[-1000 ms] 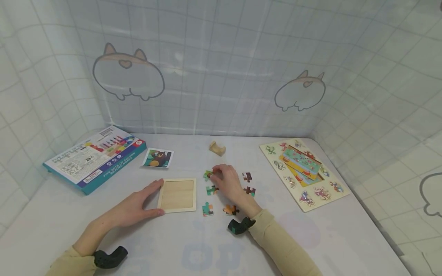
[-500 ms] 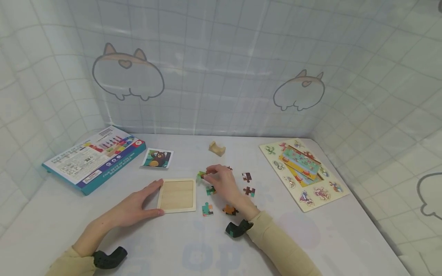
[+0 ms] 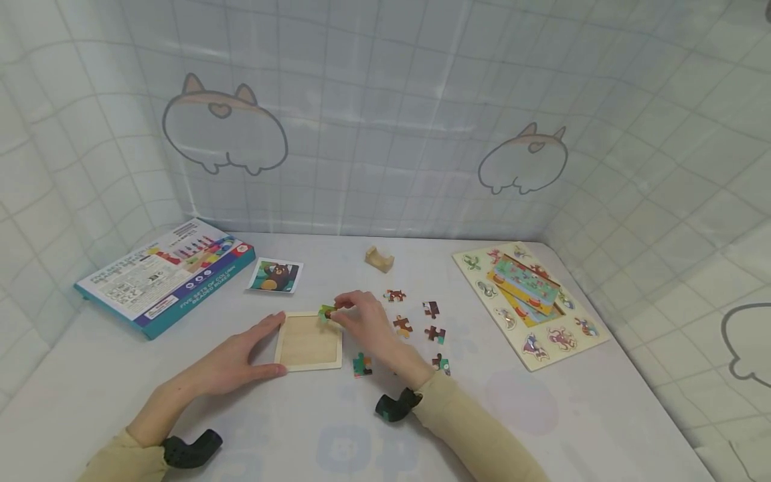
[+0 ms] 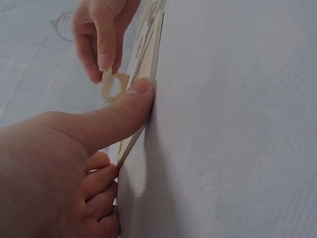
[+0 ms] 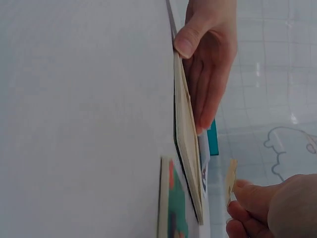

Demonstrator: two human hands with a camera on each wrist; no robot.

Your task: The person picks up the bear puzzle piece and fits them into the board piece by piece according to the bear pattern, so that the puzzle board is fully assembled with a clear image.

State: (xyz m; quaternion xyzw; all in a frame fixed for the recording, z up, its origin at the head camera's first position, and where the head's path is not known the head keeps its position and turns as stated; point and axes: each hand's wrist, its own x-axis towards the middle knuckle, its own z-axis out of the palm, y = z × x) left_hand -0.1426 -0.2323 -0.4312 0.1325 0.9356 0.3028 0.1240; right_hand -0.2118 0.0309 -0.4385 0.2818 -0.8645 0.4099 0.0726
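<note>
A square wooden puzzle tray (image 3: 309,341) with a raised rim lies on the white table. My left hand (image 3: 231,361) holds its left side, thumb at the near corner and forefinger at the far one. My right hand (image 3: 369,328) pinches a green and brown jigsaw piece (image 3: 326,312) over the tray's far right corner. In the right wrist view this piece (image 5: 231,177) is edge-on, raised above the tray (image 5: 185,134). Right of the tray lie several loose pieces, among them a teal and orange one (image 3: 362,365) and a brown one (image 3: 402,326), beside the right wrist.
A picture card of a bear (image 3: 276,277) lies behind the tray. Left of it is a flat teal and white box (image 3: 175,274). A small curved wooden block (image 3: 379,260) stands at the back. On the right, a wooden animal board (image 3: 512,335) carries colourful cards (image 3: 530,284).
My right hand has picked up the green piece from the far left of the loose pieces and moved it left to the tray. The left hand and tray have not moved.
</note>
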